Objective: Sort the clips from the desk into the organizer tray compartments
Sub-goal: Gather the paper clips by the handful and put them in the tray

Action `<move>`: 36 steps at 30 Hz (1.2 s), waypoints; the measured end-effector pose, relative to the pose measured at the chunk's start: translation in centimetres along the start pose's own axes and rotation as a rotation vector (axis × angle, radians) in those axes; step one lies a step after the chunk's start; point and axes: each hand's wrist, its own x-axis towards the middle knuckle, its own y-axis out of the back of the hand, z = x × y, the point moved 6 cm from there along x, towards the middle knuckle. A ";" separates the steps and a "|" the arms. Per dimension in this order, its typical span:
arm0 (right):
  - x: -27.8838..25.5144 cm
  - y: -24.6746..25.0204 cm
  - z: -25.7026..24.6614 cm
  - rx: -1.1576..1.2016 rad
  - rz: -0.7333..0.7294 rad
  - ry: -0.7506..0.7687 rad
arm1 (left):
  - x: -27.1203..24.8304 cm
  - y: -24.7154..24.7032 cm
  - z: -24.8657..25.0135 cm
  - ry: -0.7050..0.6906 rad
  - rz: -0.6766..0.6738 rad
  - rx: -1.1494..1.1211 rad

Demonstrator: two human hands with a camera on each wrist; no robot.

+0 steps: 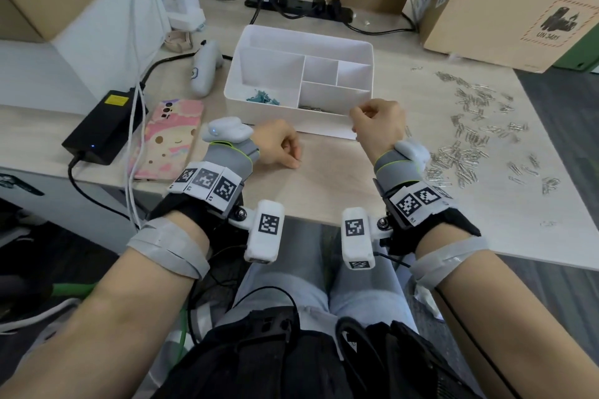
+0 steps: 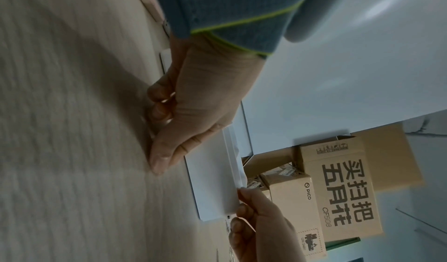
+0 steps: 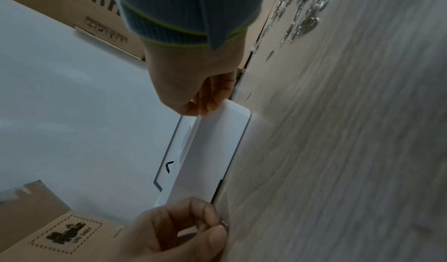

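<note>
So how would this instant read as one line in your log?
left hand: on desk, pinching a clip | right hand: curled at tray front rim | silver clips: mostly unsorted

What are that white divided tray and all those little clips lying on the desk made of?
The organizer tray looks like matte white plastic: smooth moulded walls, rounded corners. The loose clips look like bare silver metal wire, glinting in the light. The desk shows pale wood grain, possibly laminate.

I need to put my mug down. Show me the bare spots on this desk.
Bare desk lies between the left hand and right hand, in front of the organizer tray. Right of the right hand, loose silver clips crowd the surface. Left, the phone and black power adapter fill it.
</note>
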 end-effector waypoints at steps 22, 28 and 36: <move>0.7 0.4 0.7 0.182 -0.341 0.009 | 4.1 4.6 6.0 -0.050 0.411 -0.027; 0.8 2.3 1.5 0.237 -0.167 0.076 | 3.9 4.2 6.7 -0.090 0.490 -0.047; 0.5 8.3 5.9 0.107 0.235 -0.002 | 3.9 1.8 13.1 -0.405 0.481 -0.242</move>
